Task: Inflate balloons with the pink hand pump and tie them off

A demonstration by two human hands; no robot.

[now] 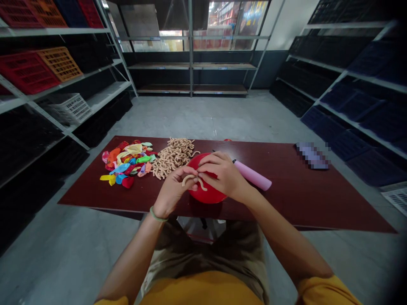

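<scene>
A round, inflated red balloon (210, 194) rests at the table's near edge, under and between my hands. My left hand (176, 183) is closed in a pinch on a curved tan rubber cord (188, 178), whose two ends stick out from the fingers. My right hand (224, 173) is closed too, its fingertips meeting the left ones above the balloon, apparently at its neck; the exact pinch point is hidden. Behind my left hand lies a heap of similar tan cords (174, 154). Farther left is a pile of limp, multicoloured balloons (129, 161).
A pink hand pump (254, 174) with a dark tip lies right of the balloon on the dark red table (305, 199). At the far right of the table is a blurred-out object (313, 156). Shelves with crates (60, 63) line both sides; another rack (190, 65) stands behind.
</scene>
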